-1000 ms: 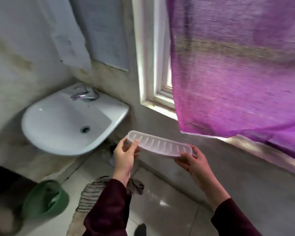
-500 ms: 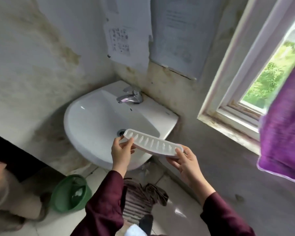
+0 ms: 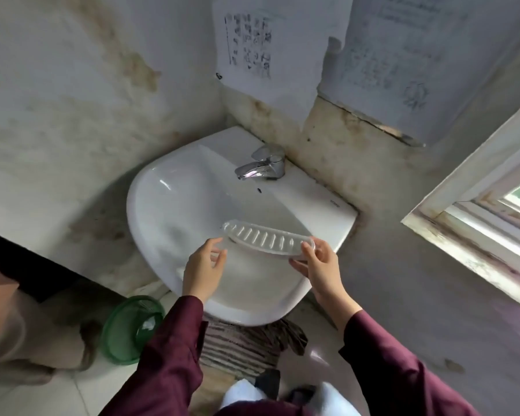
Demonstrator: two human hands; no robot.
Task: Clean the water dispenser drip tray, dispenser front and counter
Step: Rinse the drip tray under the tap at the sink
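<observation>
The drip tray [image 3: 267, 238] is off the dispenser and held over the basin of the white sink [image 3: 174, 211], the left hand [image 3: 203, 270] pinching its left end and the right hand [image 3: 323, 267] gripping its right end. The tap [image 3: 263, 163] is not running, so rinsing looks not yet begun; dispenser front and tabletop, both out of view, seemingly remain. Papers [image 3: 249, 40] on the wall carry writing too blurred to read.

Dark maroon long sleeves [image 3: 168, 355] on both arms, loose cuffs, bare hands.
</observation>
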